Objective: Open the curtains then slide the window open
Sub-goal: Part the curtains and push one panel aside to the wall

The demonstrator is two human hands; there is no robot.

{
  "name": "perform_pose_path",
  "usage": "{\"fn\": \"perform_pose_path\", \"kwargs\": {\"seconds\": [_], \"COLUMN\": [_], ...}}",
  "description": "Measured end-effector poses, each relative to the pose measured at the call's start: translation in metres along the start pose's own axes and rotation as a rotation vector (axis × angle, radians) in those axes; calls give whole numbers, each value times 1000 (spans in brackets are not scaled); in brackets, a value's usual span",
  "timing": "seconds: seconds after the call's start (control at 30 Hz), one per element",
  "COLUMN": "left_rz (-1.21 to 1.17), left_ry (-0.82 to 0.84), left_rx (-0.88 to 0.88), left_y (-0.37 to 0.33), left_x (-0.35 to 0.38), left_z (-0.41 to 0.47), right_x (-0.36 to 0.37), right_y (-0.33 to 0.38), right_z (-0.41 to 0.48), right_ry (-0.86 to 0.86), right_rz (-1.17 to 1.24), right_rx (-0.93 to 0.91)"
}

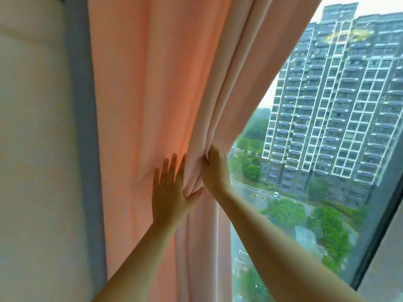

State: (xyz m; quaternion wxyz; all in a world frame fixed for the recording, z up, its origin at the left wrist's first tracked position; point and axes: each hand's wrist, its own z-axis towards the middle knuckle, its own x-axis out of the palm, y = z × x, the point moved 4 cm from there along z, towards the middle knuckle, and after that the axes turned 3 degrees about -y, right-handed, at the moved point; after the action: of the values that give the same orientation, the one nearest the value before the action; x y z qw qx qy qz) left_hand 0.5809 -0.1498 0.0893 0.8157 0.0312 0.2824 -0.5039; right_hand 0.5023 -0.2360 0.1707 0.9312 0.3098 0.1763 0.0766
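A pink curtain (152,94) hangs over the left part of the window, gathered into folds at its right edge. My right hand (214,168) is closed on the bunched edge of the curtain, holding the folds from the window side. My left hand (172,192) lies flat against the curtain just left of those folds, fingers spread, thumb tucked under the bunch. The window glass (327,149) is uncovered on the right and shows an apartment tower, trees and a road far below. The window's dark frame (379,232) runs diagonally at the lower right.
A pale wall (39,149) with a grey strip (87,149) borders the curtain on the left. A light wall surface (388,269) lies right of the dark frame. No window handle is visible.
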Motion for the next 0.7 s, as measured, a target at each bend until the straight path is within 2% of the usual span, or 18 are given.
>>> {"fn": "perform_pose_path", "kwargs": {"seconds": [0.17,0.3,0.43,0.57,0.63,0.7], "left_rz": [23,52,46,122,204,248], "left_ry": [-30,-172,-310,-362,-346,-348], "left_rx": [1,-11,84,164,153,67], "left_y": [38,44,28,8,7,13], "left_x": [4,-18,-55,-89,-102,-111], "left_z": [8,11,23,37,43,47], "right_x": [46,66,60,25,1,-15], "right_y": [5,0,10,31,44,53], "right_z": [13,16,5,17,29,39], "right_ry": [177,259,125,-142,-218,-244], "right_rz": [-86,-107,-75,-97,-16,104], "right_rx": [-67,-6,-99,-185,-165,-151]}}
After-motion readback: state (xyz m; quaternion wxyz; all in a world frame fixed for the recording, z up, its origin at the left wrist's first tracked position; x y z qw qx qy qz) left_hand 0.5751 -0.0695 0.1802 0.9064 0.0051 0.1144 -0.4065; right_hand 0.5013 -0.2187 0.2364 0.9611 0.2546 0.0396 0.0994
